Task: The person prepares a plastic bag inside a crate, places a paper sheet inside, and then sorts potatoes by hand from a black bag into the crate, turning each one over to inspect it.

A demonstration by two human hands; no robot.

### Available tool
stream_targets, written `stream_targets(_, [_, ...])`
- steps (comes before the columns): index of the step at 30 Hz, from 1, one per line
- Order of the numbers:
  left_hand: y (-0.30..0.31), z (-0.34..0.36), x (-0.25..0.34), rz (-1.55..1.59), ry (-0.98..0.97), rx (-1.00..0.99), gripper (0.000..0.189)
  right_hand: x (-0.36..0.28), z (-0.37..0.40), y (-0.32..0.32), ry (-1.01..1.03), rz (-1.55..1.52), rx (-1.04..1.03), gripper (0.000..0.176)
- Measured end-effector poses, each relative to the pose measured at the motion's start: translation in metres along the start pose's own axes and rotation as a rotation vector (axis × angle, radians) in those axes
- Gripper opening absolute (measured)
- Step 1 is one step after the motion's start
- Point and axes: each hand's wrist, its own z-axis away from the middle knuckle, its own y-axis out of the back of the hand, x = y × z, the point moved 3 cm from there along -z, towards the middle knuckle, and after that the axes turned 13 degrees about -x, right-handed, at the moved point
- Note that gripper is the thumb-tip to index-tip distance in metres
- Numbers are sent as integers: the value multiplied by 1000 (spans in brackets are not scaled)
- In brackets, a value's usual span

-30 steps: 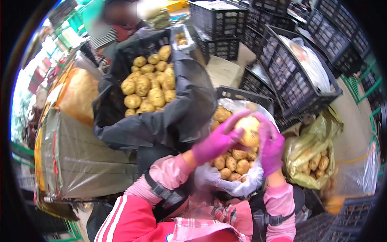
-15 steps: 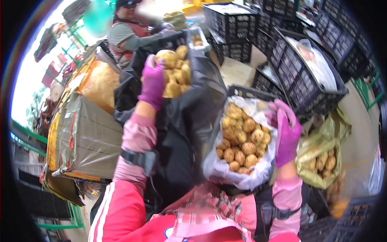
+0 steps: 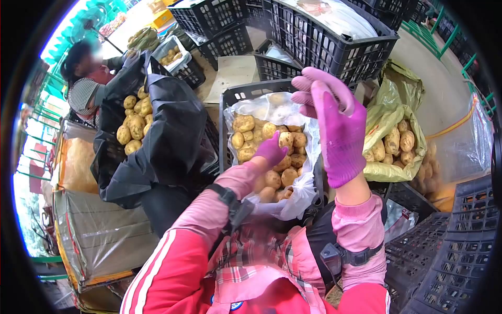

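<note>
My left hand (image 3: 270, 150), in a purple glove, reaches into a black crate (image 3: 228, 99) lined with a white plastic bag (image 3: 290, 212). Its fingers and thumb close around a potato (image 3: 286, 139) on top of the pile. More yellow-brown potatoes (image 3: 243, 124) lie around it in the bag. Above the crate's right side, my right hand (image 3: 337, 125) is raised, also in a purple glove. Its fingers are stretched out and slightly bent, and I see nothing in them.
Left of the crate, a black cloth (image 3: 172, 115) surrounds more potatoes (image 3: 137, 125). A yellow-green sack (image 3: 381, 170) of potatoes stands on the right. Black crates (image 3: 334, 52) are stacked ahead; others (image 3: 460, 246) lie at lower right. Another person (image 3: 86, 86) works at far left.
My left hand has moved from the black-lined potatoes, where it held a potato, into the white-lined crate. My right hand remains raised by that crate. The view has turned right.
</note>
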Motion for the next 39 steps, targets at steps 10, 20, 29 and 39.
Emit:
stream_targets(10, [24,-19,-14,321,-153,-18,88,32,-20,17,-121,77,-81,33])
stream_targets(20, [152,198,30,150,-594,304,77,84,1,-38,-107,555,-526,57])
stream_targets(29, [139,189,6,334,-691,696,48,94,7,-75,-318,192,-376,54])
stream_targets(39, [150,176,-14,707,-643,535,33,111,6,-65,-376,117,-411,56])
